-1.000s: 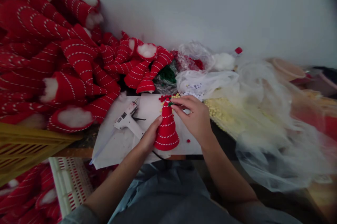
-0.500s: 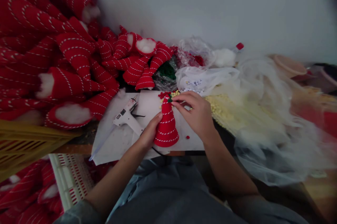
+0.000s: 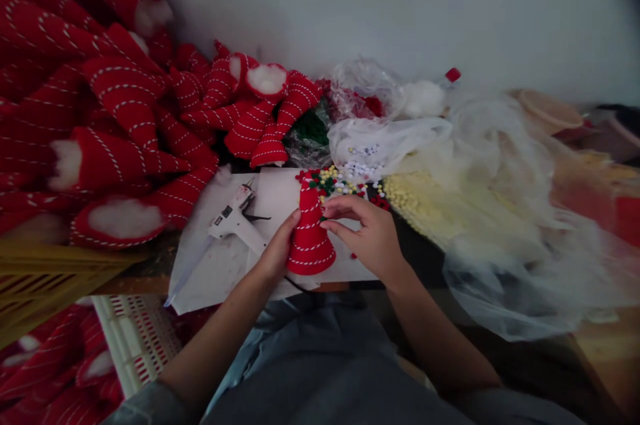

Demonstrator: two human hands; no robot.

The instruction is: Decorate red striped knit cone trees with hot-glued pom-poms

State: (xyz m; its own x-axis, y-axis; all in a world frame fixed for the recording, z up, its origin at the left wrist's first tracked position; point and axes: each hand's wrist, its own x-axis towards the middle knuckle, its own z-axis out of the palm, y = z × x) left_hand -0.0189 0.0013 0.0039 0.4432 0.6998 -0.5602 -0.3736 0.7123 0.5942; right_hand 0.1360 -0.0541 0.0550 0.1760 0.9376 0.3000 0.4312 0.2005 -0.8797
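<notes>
Red cone (image 3: 311, 232), ringed with dashed white trim, is what we have between our hands, wide end down and narrow end up, over the white paper (image 3: 273, 188) near the front edge of the table. Our left hand (image 3: 281, 245) is closed on its left side, the thumb lying along the cloth. Our right hand (image 3: 370, 233) is at the other side, thumb and forefinger pinched on a small green piece (image 3: 323, 218) right by the cone (too little of it shows for us to tell its shape).

Just behind the cone we see small pompoms (image 3: 330, 180) in red, green, yellow and white. To the left, on the paper, a white glue gun (image 3: 237, 222) lies on its side, nozzle pointing away from us. Beyond it, a great heap of stuffed red cones (image 3: 117, 155) fills the left, white filling showing at several open ends. Below are a yellow crate (image 3: 60, 272) and a white basket (image 3: 127, 345) (more red cloth pieces beside that one). On our right, a sheer plastic bag (image 3: 520, 265) spreads next to yellow pompoms (image 3: 413, 202), with a peach bowl (image 3: 550, 112) farther back against the wall.
</notes>
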